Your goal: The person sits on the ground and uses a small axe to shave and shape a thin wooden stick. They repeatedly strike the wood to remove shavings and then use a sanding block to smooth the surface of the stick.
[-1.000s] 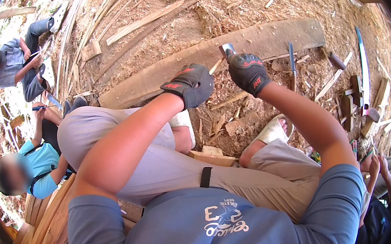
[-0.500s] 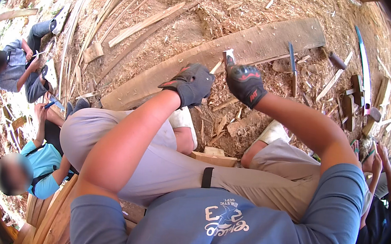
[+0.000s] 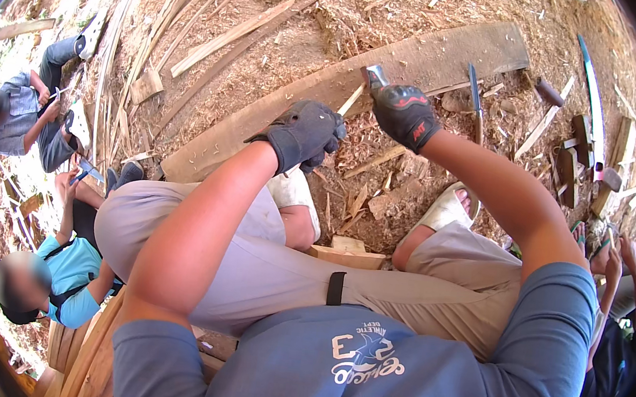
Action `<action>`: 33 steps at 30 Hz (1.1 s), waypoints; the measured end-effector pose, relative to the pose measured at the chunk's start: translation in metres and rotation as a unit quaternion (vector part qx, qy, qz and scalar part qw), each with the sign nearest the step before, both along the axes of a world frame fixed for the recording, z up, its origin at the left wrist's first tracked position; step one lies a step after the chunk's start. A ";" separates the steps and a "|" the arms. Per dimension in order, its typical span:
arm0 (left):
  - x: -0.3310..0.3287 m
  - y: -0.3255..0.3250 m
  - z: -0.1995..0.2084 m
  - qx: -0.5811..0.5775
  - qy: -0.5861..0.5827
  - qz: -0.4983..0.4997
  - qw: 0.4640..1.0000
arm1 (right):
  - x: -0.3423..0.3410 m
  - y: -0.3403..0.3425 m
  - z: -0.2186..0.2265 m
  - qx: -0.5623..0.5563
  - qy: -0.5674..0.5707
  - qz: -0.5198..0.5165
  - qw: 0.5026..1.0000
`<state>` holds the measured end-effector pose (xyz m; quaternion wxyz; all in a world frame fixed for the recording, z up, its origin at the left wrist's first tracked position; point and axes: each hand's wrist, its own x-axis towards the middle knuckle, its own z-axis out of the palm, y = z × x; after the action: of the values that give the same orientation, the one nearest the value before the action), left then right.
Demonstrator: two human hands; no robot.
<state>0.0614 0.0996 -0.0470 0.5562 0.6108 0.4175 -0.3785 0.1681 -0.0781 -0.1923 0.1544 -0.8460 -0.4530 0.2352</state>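
Note:
Both of my hands wear dark work gloves, the right one with red marks. My left hand (image 3: 305, 133) is closed around a thin pale wooden stick (image 3: 351, 100); its tip juts out toward the upper right. My right hand (image 3: 404, 116) grips a knife, its handle hidden in the fist and its short metal blade (image 3: 376, 76) showing beyond the fingers. The blade lies a little past the stick's tip, apart from it. Beyond both hands, a long wide plank (image 3: 417, 65) rests on the shavings-covered ground.
Another knife (image 3: 476, 91) lies at the plank's right end. Farther right are a dark cylindrical piece (image 3: 549, 92), a long blade (image 3: 592, 95) and wood blocks (image 3: 568, 174). Wood strips (image 3: 234, 37) lie at the far left. People sit at left (image 3: 66, 269) and right (image 3: 620, 308).
My right hand with the knife has moved away from me, past the stick's tip. My left hand has drawn back slightly to the left with the stick.

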 end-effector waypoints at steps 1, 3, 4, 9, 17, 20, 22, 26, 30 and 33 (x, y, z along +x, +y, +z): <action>0.000 0.001 0.000 -0.002 -0.002 0.003 1.000 | -0.012 0.006 0.009 0.009 0.012 -0.035 0.999; 0.001 0.003 -0.001 0.007 -0.001 -0.010 1.000 | -0.035 0.009 0.015 0.085 -0.052 0.006 0.995; 0.001 0.003 -0.001 0.011 0.000 -0.018 1.000 | -0.038 0.007 0.021 0.139 -0.080 0.010 0.987; 0.006 0.000 0.007 0.003 0.009 -0.013 1.000 | 0.008 0.005 -0.012 0.065 -0.143 0.061 0.986; -0.002 0.006 -0.001 0.009 -0.014 -0.062 0.998 | -0.014 0.002 0.014 0.133 -0.105 0.102 0.980; 0.003 0.004 0.002 0.009 0.013 -0.033 0.999 | -0.006 -0.001 -0.022 0.101 -0.105 0.066 0.987; 0.004 0.007 0.006 0.011 0.012 -0.041 0.999 | -0.006 0.002 -0.023 0.081 -0.110 0.068 0.988; -0.006 0.010 0.001 0.047 0.008 -0.084 0.995 | -0.008 0.007 0.002 0.084 -0.084 0.057 0.991; -0.007 0.003 0.022 0.124 0.000 -0.240 0.963 | -0.004 0.004 -0.001 0.091 -0.065 0.053 0.992; -0.026 0.008 0.026 0.273 -0.150 -0.437 0.844 | 0.015 -0.001 -0.025 0.028 -0.034 0.007 0.999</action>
<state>0.0351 0.1079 -0.0208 0.1995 0.9066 0.1049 -0.3567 0.1829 -0.0796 -0.2177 0.1605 -0.8455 -0.4704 0.1949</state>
